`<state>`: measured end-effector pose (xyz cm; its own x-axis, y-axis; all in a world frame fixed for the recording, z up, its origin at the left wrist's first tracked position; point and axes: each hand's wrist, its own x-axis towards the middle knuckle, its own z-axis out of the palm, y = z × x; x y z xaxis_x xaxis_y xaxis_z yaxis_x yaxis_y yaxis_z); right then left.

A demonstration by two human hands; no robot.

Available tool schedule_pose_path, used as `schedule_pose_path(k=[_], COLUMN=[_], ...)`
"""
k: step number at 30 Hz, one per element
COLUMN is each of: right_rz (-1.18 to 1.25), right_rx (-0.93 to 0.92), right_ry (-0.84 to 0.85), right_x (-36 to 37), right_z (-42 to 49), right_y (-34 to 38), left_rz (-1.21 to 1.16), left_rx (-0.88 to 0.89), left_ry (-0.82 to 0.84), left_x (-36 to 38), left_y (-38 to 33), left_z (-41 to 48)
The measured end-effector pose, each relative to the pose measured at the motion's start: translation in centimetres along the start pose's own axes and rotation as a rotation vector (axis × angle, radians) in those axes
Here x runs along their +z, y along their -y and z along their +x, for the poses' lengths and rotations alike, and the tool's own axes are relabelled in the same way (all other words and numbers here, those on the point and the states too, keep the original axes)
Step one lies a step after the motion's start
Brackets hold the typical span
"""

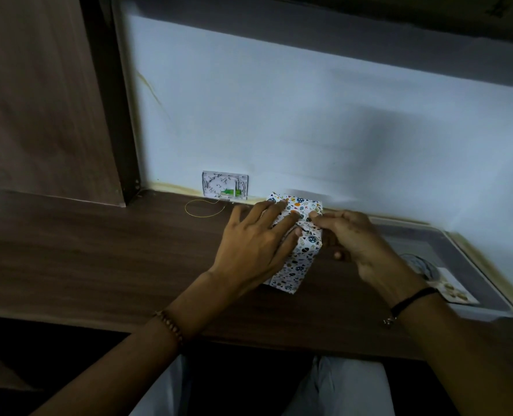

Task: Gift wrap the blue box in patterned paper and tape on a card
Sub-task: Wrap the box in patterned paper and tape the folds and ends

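A small box covered in white patterned paper (301,250) lies on the dark wooden desk (99,259); no blue shows through the wrap. My left hand (255,238) lies flat on its left side with straight fingers pressing the paper down. My right hand (351,235) pinches a fold of the paper at the top of the box between thumb and fingertips. A loose paper flap sticks out toward me at the box's near end. A decorated card (224,185) with a green mark leans against the white wall behind the box.
A thin yellow thread loop (204,208) lies on the desk near the card. A grey tray (471,265) at the right holds a sticker sheet (450,286). A wooden panel stands at the left. The desk's front edge is close to my lap.
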<state>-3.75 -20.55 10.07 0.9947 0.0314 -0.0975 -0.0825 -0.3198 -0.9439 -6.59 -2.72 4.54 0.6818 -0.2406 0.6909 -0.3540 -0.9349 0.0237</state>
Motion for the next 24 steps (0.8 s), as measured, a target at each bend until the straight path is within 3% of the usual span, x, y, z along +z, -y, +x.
schedule_pose_path(k=[6,17,20,24], right_rz=[0.001,-0.001,0.009,0.014], right_rx=[-0.079,-0.272,-0.29,-0.225], right_ry=[0.018,0.136,0.145,0.103], right_x=[-0.3,-0.4,-0.2,0.2], right_z=[-0.3,-0.7,-0.5,0.1], right_y=[-0.7,-1.5,-1.7,-2.5], left_rz=[-0.094,-0.05,-0.093,-0.305], left_rx=[-0.069,0.005,-0.086,-0.308], left_ry=[0.107,0.56,0.604,0.536], left_x=[-0.6,-2.7,-3.1,-3.8], left_y=[0.2,2.3,4.1,7.2], left_z=[0.3,4.1,4.2,2.9])
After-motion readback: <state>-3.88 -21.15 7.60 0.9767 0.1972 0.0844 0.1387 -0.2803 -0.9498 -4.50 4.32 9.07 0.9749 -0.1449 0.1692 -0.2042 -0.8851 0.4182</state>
